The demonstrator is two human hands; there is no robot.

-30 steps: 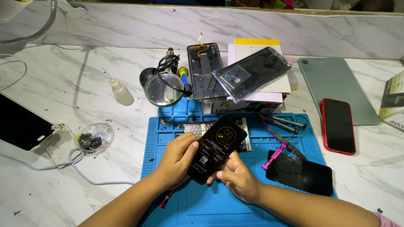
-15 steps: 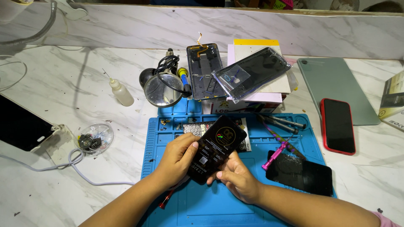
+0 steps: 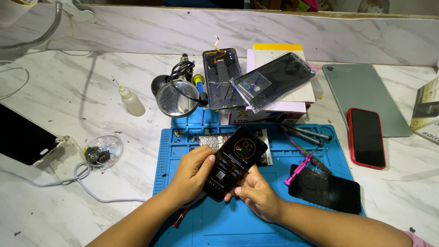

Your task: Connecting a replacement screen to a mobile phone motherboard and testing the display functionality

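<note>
Both hands hold a black phone battery (image 3: pixel 234 161) tilted above a blue repair mat (image 3: pixel 228 224). My left hand (image 3: pixel 192 174) grips its left edge with the thumb on top. Its lower right end rests in the fingers of my right hand (image 3: pixel 258 194). A small round coloured mark and white print show on the battery's face.
A cracked black screen (image 3: pixel 327 190) and pink-handled tool (image 3: pixel 299 167) lie on the mat's right. A red-cased phone (image 3: pixel 366 137) and grey tablet (image 3: pixel 361 93) sit further right. Behind the mat are a magnifier (image 3: pixel 177 98), phone frame (image 3: pixel 222 77), boxes and glue bottle (image 3: pixel 130 100). Left: parts dish (image 3: pixel 100 151), white cable.
</note>
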